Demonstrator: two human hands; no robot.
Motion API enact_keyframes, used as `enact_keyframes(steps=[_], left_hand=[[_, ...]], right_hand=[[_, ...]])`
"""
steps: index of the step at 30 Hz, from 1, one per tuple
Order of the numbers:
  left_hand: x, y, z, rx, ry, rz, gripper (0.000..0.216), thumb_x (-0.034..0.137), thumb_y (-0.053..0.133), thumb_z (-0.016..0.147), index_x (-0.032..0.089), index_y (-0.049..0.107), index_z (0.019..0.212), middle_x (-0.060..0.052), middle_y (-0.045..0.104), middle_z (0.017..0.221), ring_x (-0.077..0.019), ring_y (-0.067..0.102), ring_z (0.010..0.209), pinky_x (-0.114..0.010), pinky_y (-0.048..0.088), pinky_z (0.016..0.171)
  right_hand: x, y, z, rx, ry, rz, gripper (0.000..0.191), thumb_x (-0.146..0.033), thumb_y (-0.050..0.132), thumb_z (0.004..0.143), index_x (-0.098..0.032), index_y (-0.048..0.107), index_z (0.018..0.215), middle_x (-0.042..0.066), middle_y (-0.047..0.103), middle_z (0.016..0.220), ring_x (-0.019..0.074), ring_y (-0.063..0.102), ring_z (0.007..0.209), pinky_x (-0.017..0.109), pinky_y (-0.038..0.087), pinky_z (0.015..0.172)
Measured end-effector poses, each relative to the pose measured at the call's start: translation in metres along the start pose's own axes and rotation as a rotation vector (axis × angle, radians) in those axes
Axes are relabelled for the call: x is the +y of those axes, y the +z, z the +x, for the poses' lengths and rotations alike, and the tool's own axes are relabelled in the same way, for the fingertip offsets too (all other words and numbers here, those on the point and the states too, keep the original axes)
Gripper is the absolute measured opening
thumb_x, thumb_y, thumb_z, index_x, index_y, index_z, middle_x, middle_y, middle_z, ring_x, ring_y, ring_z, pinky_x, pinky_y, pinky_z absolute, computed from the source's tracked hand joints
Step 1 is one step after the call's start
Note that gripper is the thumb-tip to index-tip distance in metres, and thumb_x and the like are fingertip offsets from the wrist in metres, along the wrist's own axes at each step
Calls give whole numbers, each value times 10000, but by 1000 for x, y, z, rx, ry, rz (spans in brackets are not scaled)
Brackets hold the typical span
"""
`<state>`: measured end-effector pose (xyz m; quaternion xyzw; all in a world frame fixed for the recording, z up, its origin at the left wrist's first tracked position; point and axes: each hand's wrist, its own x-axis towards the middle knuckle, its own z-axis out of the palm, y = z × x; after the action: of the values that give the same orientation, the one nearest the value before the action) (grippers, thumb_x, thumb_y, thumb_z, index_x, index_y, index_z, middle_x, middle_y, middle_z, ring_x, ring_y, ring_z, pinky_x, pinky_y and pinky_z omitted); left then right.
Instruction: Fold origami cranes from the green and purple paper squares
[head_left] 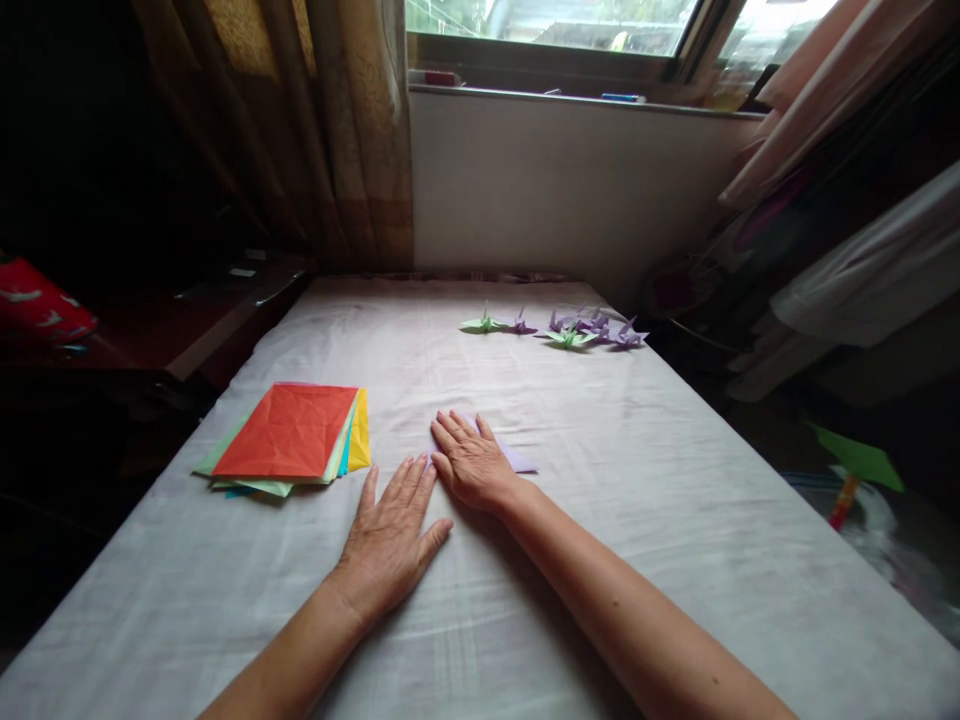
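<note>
A piece of light purple paper (pixel 517 460) with a pointed right corner lies on the cloth-covered table. My right hand (pixel 471 460) rests flat over most of it, fingers stretched out, so its full shape is hidden. Just to the left and nearer to me, my left hand (pixel 394 540) lies palm down with its fingers extended, the fingertips close to the paper's left corner. Whether they touch the paper I cannot tell. Left of my hands is a stack of coloured paper sheets (pixel 289 432), red on top, with green, blue and yellow edges showing.
Several folded paper cranes, purple (pixel 630 335) and green (pixel 570 338), stand along the far right of the table (pixel 600 560). A curtain (pixel 360 130) hangs at the back left, below a window. Clothes (pixel 870 260) hang on the right, and a red patterned item (pixel 41 305) sits far left.
</note>
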<state>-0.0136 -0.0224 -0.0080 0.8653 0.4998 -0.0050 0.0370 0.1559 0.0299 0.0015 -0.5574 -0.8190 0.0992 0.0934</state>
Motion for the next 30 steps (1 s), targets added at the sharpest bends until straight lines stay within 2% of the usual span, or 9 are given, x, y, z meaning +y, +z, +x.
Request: enact_keyframes(steps=[6, 14, 19, 25, 30], left_hand=[[0, -1, -1, -21, -9, -22, 625, 468, 386, 960, 177, 317, 1508, -90, 255, 1579, -265, 245, 1469, -580, 103, 1189], [-1, -10, 0, -71, -14, -78, 629, 458, 362, 966, 165, 289, 1518, -94, 219, 1587, -271, 209, 1480, -600, 100, 1183], [0, -11, 0, -56, -27, -73, 611, 444, 386, 963, 199, 298, 1516, -89, 231, 1588, -265, 213, 1479, -581, 90, 1184], [2, -17, -2, -47, -31, -86, 523, 428, 399, 966, 325, 370, 1477, -79, 234, 1594, -278, 230, 1472, -594, 113, 1164], [5, -22, -2, -71, -56, -79, 528, 421, 389, 967, 309, 362, 1482, -100, 225, 1596, -269, 211, 1478, -590, 103, 1163]], right_hand=[[31, -4, -16, -109, 51, -45, 587, -458, 304, 997, -196, 288, 1522, 54, 203, 1599, 227, 151, 1488, 514, 61, 1200], [66, -16, -60, -90, 219, -155, 571, -412, 305, 992, -193, 295, 1520, 69, 227, 1591, 228, 177, 1482, 526, 121, 1189], [68, -17, -69, -63, 264, -148, 570, -422, 301, 995, -186, 311, 1514, 73, 227, 1592, 225, 187, 1480, 508, 129, 1188], [65, -19, -69, -31, 260, -101, 545, -365, 306, 993, -178, 330, 1505, 80, 261, 1585, 225, 204, 1475, 515, 131, 1182], [68, -19, -73, 30, 248, -73, 516, -295, 332, 979, -178, 385, 1479, 82, 320, 1565, 230, 262, 1456, 495, 176, 1175]])
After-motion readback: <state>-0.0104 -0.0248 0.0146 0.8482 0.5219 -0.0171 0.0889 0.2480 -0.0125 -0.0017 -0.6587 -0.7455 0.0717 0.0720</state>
